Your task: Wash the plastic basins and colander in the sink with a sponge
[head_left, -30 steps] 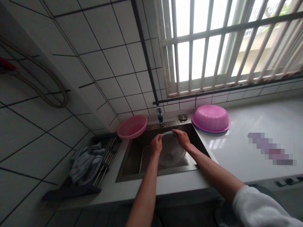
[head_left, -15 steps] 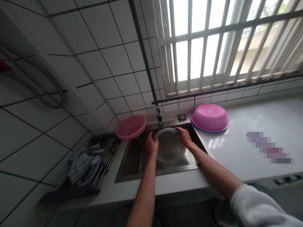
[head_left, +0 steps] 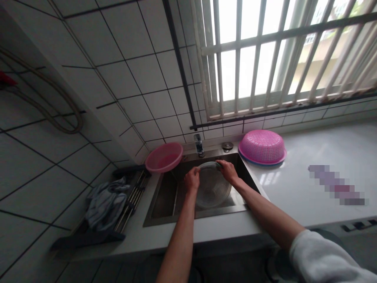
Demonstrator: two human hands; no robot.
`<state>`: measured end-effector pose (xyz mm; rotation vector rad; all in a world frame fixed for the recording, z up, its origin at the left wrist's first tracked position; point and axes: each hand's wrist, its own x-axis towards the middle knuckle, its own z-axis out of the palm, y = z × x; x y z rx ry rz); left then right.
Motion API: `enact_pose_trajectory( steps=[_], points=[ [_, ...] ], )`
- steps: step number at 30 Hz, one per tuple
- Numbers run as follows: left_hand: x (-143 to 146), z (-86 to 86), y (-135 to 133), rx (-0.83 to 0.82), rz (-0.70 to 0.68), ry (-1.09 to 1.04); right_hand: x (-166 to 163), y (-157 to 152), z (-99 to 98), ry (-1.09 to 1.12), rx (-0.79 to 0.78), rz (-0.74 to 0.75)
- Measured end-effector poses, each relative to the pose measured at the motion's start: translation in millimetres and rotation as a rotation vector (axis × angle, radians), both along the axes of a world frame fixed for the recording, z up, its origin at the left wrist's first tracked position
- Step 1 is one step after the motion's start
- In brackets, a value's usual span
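A round, greyish basin (head_left: 212, 189) is tilted over the steel sink (head_left: 160, 204), its inside turned toward me. My left hand (head_left: 192, 180) is closed on its upper left rim, fingers bent over the edge. At the upper right rim my right hand (head_left: 229, 171) grips the same basin. A small dark green patch shows under the right fingertips, too small to name. Behind the basin stands the chrome faucet (head_left: 198, 144); I cannot make out any running water.
A pink basin (head_left: 164, 157) rests over the sink's back left corner. An upturned pink basket (head_left: 262, 146) sits on the white counter (head_left: 297, 188) at right. Left of the sink, a grey cloth (head_left: 107, 202) lies on a rack (head_left: 129, 206). A barred window is behind.
My left hand has shifted slightly right along the rim, its fingers now curled over it. The basin has turned a little, and its ridged bottom shows more clearly. My right hand keeps its hold.
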<state>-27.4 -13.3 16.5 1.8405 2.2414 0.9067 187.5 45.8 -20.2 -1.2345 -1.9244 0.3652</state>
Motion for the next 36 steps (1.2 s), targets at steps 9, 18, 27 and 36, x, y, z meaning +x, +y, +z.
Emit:
enact_pose_trajectory(
  steps=[9,18,27,36],
  points=[
    [3.2,1.1,-2.8,-0.047,-0.007,0.033,-14.5,-1.5,1.4,-0.043,0.052,0.128],
    [9.3,-2.2,-0.6,0.003,-0.11,0.016,-13.0,-5.7,-1.2,-0.04,0.039,0.103],
    [-10.7,1.4,-1.4,0.018,0.12,-0.063,10.6,8.3,-4.2,0.039,-0.061,-0.015],
    [13.6,-0.8,-4.2,-0.035,-0.108,0.034,-23.2,-10.8,4.3,-0.081,0.056,0.166]
  ],
)
